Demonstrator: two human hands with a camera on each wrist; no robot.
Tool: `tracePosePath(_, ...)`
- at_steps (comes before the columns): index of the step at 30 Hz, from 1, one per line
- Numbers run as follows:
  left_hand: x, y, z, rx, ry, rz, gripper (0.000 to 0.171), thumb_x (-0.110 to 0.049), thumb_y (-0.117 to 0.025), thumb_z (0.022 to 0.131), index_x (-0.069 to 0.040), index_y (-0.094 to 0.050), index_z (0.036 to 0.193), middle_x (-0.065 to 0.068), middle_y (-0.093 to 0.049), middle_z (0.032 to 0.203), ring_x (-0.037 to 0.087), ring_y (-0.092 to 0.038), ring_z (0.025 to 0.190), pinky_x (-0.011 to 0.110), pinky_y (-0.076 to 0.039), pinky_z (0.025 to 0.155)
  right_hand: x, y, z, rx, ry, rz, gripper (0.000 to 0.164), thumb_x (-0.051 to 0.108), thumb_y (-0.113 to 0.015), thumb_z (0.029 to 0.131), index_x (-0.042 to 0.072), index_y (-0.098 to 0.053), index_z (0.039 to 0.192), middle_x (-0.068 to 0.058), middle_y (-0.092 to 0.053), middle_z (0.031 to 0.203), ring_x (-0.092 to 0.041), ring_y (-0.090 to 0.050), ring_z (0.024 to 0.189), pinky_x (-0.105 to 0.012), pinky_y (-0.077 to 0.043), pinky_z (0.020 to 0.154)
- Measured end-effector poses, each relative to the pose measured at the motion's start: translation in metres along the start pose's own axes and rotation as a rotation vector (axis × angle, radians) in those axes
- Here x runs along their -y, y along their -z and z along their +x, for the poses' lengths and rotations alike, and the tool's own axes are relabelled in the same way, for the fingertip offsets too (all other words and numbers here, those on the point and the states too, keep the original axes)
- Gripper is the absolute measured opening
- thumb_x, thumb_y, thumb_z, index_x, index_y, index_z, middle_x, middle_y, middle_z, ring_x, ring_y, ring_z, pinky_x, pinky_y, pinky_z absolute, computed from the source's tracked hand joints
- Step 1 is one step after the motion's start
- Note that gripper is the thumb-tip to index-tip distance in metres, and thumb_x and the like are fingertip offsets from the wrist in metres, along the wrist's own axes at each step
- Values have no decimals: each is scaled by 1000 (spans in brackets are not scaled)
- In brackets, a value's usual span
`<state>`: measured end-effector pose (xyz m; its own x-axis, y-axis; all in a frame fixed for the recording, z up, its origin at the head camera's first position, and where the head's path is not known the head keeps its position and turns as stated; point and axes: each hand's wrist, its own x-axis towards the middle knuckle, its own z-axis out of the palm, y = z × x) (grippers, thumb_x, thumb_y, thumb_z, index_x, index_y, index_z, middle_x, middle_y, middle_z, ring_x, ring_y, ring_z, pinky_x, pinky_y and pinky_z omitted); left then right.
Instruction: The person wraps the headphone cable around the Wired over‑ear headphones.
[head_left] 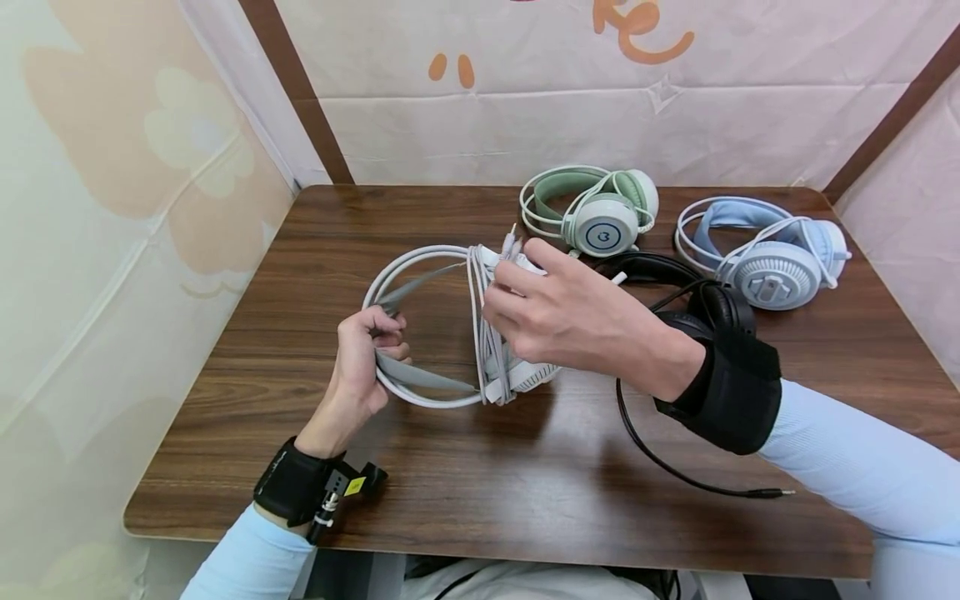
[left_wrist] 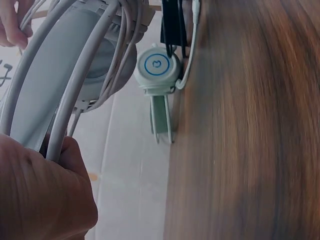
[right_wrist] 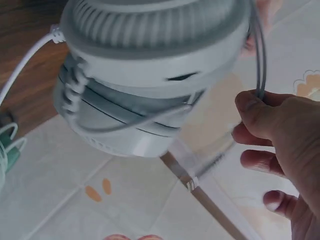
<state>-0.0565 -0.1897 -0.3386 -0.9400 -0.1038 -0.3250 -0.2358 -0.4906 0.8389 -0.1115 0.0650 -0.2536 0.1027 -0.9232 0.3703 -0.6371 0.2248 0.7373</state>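
Observation:
A pair of white and grey headphones (head_left: pixel 423 379) is held above the table, with its cable (head_left: pixel 480 308) wrapped several times round the ear cups. My left hand (head_left: pixel 356 358) grips the headband, fingers curled round it. On the ear-cup side my right hand (head_left: pixel 570 317) pinches a doubled stretch of the cable (right_wrist: pixel 260 55) between thumb and forefinger. The other right fingers are loosely spread. A blurred plug end (right_wrist: pixel 192 184) dangles beside them in the right wrist view. Part of the ear cups is hidden behind my right hand in the head view.
Green headphones (head_left: pixel 603 225) and light blue headphones (head_left: pixel 776 271) lie at the table's back right. Black headphones (head_left: pixel 723 308) rest partly behind my right wrist, their black cable (head_left: pixel 660 467) trailing towards the front edge. A printed curtain (head_left: pixel 480 133) hangs behind the wooden table (head_left: pixel 262 392).

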Motion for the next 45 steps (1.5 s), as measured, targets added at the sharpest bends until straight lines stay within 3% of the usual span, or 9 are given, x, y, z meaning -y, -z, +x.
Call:
tracePosePath(7,3,1,1,67,67,-75,22,-7,-32,89,-12,-50,78,-14,-27,54,-1,-30,40,16,-20,46,0,-4,-6,109,-79,255,26,14,-54,102,13,-74,119,0,-70,104,-25,-59,96,-35,-46,76)
tracePosePath(12,4,4,2,140,132,-203,23,-5,-26,91,-9,-48,85,-10,-37,59,-2,-30,42,13,-26,41,5,7,-9,281,-191,508,55,49,-56,94,12,-66,134,-4,-69,122,-30,-58,112,-45,-48,83)
tracePosePath(16,5,5,5,154,137,-259,20,-4,-24,92,-9,-43,94,-3,-48,72,-1,-30,44,11,-30,41,11,9,-14,421,-176,504,100,76,-71,74,10,-54,146,-6,-63,132,-33,-53,123,-47,-48,89)
tracePosePath(21,11,5,8,133,153,-210,18,-4,-28,93,-8,-45,90,-6,-44,68,-1,-32,44,12,-30,42,23,-1,-27,406,-154,501,98,60,-86,68,7,-54,144,-4,-65,127,-29,-54,111,-45,-51,90)
tracePosePath(30,33,14,1,98,218,76,11,-6,-39,95,-9,-50,97,-10,-40,66,1,-42,54,15,-37,53,44,-10,-43,393,-136,581,88,56,-85,71,5,-59,138,-3,-66,121,-26,-55,105,-42,-56,82)
tracePosePath(35,17,31,-17,8,19,296,31,-26,-47,104,-10,-51,130,-8,-65,95,9,-64,92,28,-54,89,31,-35,-20,367,-139,629,83,49,-86,73,4,-59,137,-5,-66,122,-26,-56,108,-42,-57,84)
tracePosePath(39,3,47,-46,-177,-166,647,65,-44,-53,103,-17,-32,158,4,-55,145,20,-53,135,44,-44,116,14,-75,11,381,-139,638,78,46,-84,76,1,-60,135,-10,-66,122,-30,-55,108,-41,-56,85)
tracePosePath(42,1,55,-67,-243,-239,861,74,-49,-55,101,-19,-25,162,11,-40,161,28,-42,147,52,-38,119,6,-110,35,433,-145,621,74,45,-83,77,0,-60,132,-13,-65,123,-33,-54,110,-42,-55,89)
tracePosePath(45,5,57,-81,-247,-279,925,70,-46,-56,102,-17,-29,161,13,-42,160,32,-43,147,54,-38,117,1,-143,55,477,-153,614,69,42,-83,78,-1,-61,128,-16,-64,122,-37,-52,112,-44,-53,92)
